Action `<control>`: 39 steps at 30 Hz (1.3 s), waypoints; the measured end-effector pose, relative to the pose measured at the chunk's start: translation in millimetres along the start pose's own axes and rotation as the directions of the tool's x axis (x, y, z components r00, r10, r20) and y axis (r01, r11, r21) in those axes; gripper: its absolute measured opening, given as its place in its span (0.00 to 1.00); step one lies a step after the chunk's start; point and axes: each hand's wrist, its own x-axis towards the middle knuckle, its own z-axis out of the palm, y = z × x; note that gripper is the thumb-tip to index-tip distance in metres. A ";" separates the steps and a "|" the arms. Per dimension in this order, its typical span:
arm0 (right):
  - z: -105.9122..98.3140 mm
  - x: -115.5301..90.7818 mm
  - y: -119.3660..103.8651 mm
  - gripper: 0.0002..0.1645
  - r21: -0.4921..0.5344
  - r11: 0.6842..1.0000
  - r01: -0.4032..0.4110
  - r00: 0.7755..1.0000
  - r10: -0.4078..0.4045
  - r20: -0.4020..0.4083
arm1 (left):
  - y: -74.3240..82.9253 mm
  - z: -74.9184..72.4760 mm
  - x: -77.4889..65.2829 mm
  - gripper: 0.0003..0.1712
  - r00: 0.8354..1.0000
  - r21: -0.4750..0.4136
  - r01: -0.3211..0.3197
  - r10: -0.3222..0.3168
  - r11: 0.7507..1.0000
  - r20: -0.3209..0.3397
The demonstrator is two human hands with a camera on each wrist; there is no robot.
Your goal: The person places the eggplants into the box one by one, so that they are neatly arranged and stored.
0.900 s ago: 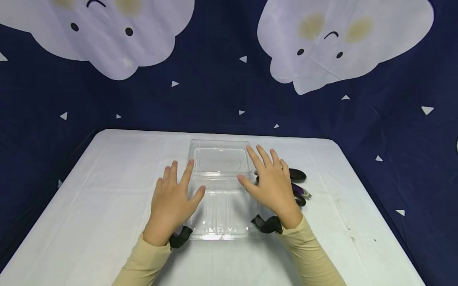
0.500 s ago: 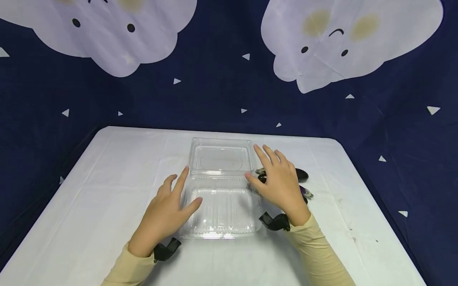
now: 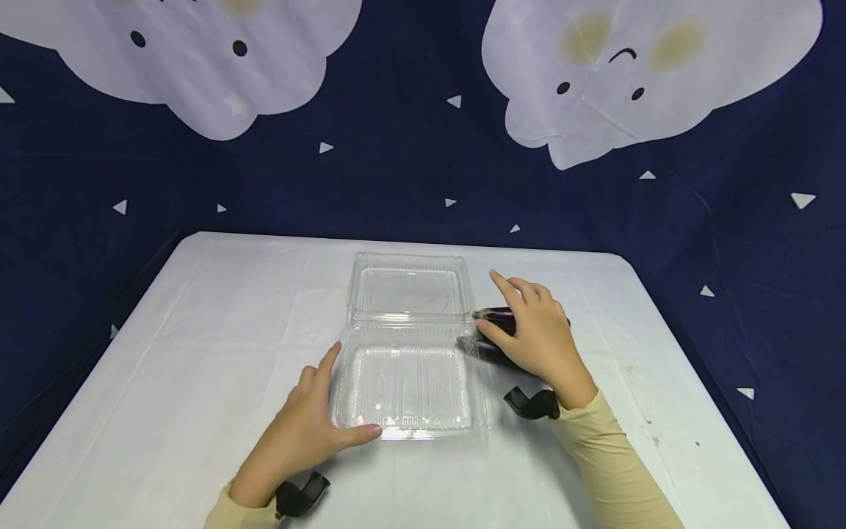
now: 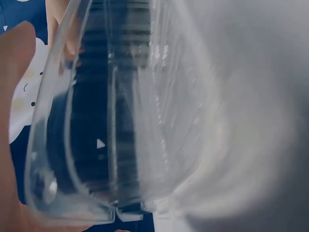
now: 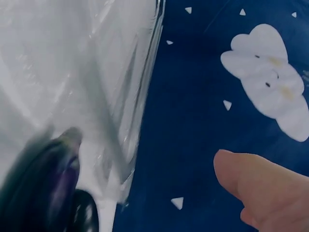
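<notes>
A clear plastic clamshell box lies with its lid folded back on the white table. At its near left corner is my left hand, thumb along the front edge and index finger along the left side. The left wrist view shows the box wall close beside that hand. My right hand hovers over the dark purple eggplants right of the box, fingers spread and slightly bent, partly hiding them. In the right wrist view two eggplants show, apart from the thumb.
The white-covered table extends around the box. Behind it hangs a dark blue cloth with white clouds and triangles. Black straps hang at both wrists.
My left hand has moved down toward me, to the box's near left corner. My right hand has shifted right, off the box and over the eggplants.
</notes>
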 end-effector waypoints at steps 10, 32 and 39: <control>13.3 -3.2 23.2 0.50 0.077 0.995 0.057 0.996 -0.062 0.067 | -2.9 19.8 -4.0 0.84 1.000 -0.058 -0.009 0.010 0.998 0.025; 36.7 -20.2 46.2 0.48 0.088 0.989 0.115 0.976 -0.129 0.176 | -4.4 24.2 -4.4 0.81 1.000 -0.086 -0.013 0.011 0.996 -0.023; 38.0 -25.1 49.8 0.48 0.087 0.988 0.126 0.970 -0.141 0.200 | -4.8 24.1 -4.2 0.81 1.000 -0.089 -0.006 0.004 0.996 -0.017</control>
